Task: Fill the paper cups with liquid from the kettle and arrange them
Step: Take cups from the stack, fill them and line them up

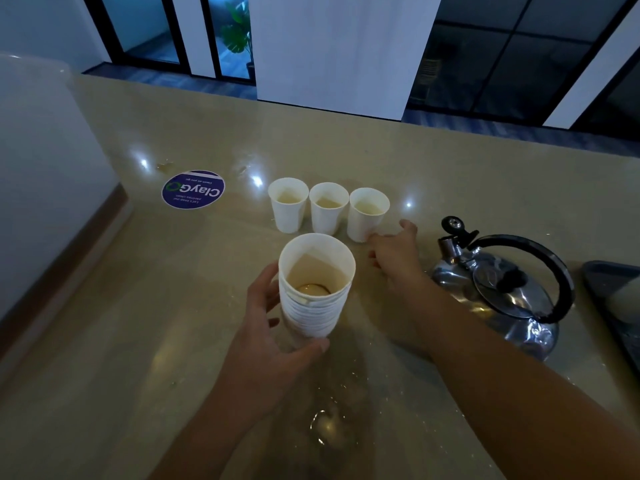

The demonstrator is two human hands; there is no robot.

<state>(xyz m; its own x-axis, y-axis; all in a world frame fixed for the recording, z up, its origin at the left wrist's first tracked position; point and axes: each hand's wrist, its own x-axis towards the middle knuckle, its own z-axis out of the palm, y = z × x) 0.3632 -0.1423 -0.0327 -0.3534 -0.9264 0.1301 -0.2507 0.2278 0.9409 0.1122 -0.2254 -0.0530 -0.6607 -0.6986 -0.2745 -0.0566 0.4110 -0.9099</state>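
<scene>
Paper cups: three filled cups are lined up in a row on the desk [450,174], the left cup [288,206], the middle cup [328,209] and the right cup [367,216], rims close together or touching, pale liquid seen inside each.
Cup stack: a nested stack of paper cups [315,289] is gripped around its side by the left hand [266,317], thumb near the base, held nearer the camera than the row.
Right hand: the right hand [394,254] is relaxed and spread, fingertips at or just beside the base of the right cup; contact cannot be told for certain, and nothing is grasped.
Kettle: the steel kettle [502,289] is set on the desk to the right, just beside the right forearm, spout cap raised.
Step in hand: judged to be the tidying of the row, the last filled cup being nudged into line.
How it is done well: the cup is best pushed low on its wall, slowly, so that liquid is not slopped and thin paper is not dented.
Risk: wet patches are seen on the desk near the camera; a sliding cup may catch or skid there.
</scene>
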